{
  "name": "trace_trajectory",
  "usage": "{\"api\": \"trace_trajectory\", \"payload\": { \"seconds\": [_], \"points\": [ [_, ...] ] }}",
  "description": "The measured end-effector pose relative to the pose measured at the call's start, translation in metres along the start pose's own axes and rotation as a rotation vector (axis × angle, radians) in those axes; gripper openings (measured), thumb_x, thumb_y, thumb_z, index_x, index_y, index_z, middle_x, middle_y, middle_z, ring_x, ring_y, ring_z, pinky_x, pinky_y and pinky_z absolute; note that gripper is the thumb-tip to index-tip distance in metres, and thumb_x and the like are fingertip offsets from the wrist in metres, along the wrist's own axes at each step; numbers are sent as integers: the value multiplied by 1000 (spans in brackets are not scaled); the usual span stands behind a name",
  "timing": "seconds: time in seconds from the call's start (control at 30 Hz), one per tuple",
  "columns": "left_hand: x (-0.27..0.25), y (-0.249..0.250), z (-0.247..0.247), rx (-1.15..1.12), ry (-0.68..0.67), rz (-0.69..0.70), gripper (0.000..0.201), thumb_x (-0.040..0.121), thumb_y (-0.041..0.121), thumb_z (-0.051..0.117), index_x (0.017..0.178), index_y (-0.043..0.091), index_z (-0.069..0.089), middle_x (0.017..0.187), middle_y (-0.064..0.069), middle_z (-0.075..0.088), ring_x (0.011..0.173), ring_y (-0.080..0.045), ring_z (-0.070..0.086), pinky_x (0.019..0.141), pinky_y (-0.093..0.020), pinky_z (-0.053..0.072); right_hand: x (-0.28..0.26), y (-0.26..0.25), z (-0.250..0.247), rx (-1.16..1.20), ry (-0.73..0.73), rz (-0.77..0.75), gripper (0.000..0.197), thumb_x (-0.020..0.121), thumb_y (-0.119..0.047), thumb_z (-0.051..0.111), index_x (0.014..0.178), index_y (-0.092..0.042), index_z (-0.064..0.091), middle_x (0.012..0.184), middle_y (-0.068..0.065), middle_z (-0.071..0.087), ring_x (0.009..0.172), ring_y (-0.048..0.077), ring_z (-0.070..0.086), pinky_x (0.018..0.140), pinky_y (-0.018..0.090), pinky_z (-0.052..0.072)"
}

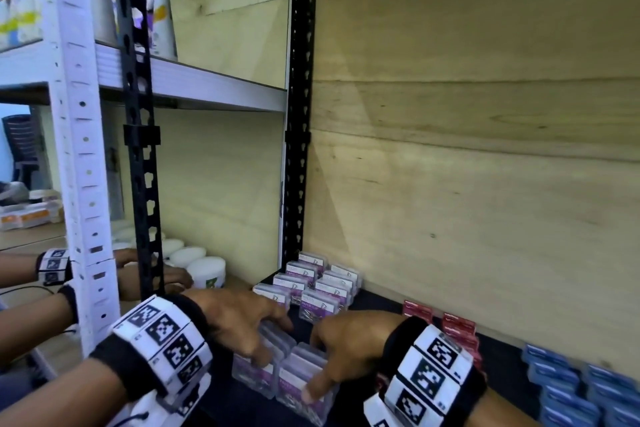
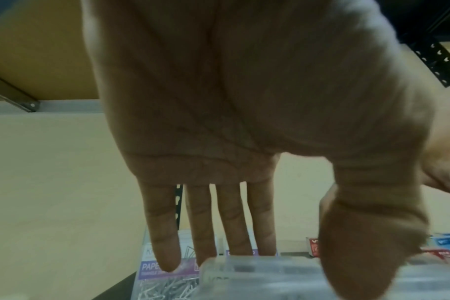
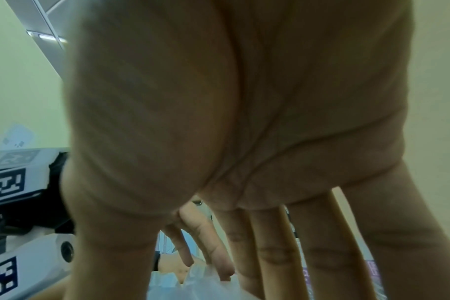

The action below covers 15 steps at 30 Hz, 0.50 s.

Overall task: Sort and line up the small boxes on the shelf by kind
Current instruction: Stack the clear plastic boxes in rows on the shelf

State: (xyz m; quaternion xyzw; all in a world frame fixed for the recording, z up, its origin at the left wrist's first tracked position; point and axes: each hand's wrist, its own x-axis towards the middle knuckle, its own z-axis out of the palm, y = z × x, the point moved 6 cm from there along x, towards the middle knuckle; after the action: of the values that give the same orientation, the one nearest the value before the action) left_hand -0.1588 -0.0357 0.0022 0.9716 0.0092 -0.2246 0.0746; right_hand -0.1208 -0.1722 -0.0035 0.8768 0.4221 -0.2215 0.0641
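I am working two short front rows of clear paper-clip boxes (image 1: 277,371) at the near edge of the dark shelf (image 1: 381,302), ahead of the purple-labelled rows already lined up at the back. My left hand (image 1: 239,326) and right hand (image 1: 346,340) are bracketing one row each, fingers straight behind and thumbs in front (probably so each row slides as a block). Red boxes (image 1: 457,326) and blue boxes (image 1: 568,385) are lying well to the right, kept apart by kind.

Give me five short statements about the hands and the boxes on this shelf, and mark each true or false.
1. Both hands, the left hand and the right hand, are on the clear paper clip boxes. True.
2. The red boxes stand left of the clear ones. False: they stand to the right.
3. The blue boxes are farthest right. True.
4. The right hand lifts a red box. False: it touches only clear boxes.
5. White tubs sit beyond the black post, to the left. True.
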Motion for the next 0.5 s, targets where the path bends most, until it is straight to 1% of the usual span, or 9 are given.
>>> {"api": "trace_trajectory", "payload": {
  "seconds": [0.07,0.13,0.2,0.3,0.43,0.5],
  "points": [
    [2,-1,1,62,-14,11,74,78,38,73,141,49,36,141,17,41,124,-9,44,102,-31,42,2,2,3,19,8,4,66,79,-64,69,121,-14,61,112,5,68,99,25,64,87,38,53],
    [5,-2,2,93,-13,28,76,75,35,77,138,51,38,141,17,41,124,-10,44,103,-35,43,4,3,5,31,30,0,63,79,-63,69,117,-13,64,110,5,69,99,25,65,87,38,53],
    [8,-2,3,99,8,48,73,74,34,80,134,51,42,138,17,44,123,-10,45,103,-37,44,5,3,6,22,49,1,64,78,-63,69,116,-12,64,111,7,69,99,26,66,86,38,53],
    [8,-2,2,81,41,68,67,76,31,80,132,48,48,132,17,48,119,-9,48,102,-36,44,9,4,7,4,63,4,67,77,-66,69,114,-10,65,110,8,70,99,27,66,85,39,53],
    [7,-6,2,68,58,77,64,74,39,79,128,54,47,129,20,50,118,-8,49,102,-37,44,12,4,7,-7,77,2,69,75,-68,69,113,-11,65,108,8,70,97,27,67,83,39,53],
    [8,-8,3,77,61,69,65,74,41,78,128,55,47,130,20,49,119,-9,48,102,-38,44,14,4,8,-14,74,-2,69,76,-69,68,112,-11,65,107,8,70,96,27,67,84,39,54]
  ]
}}
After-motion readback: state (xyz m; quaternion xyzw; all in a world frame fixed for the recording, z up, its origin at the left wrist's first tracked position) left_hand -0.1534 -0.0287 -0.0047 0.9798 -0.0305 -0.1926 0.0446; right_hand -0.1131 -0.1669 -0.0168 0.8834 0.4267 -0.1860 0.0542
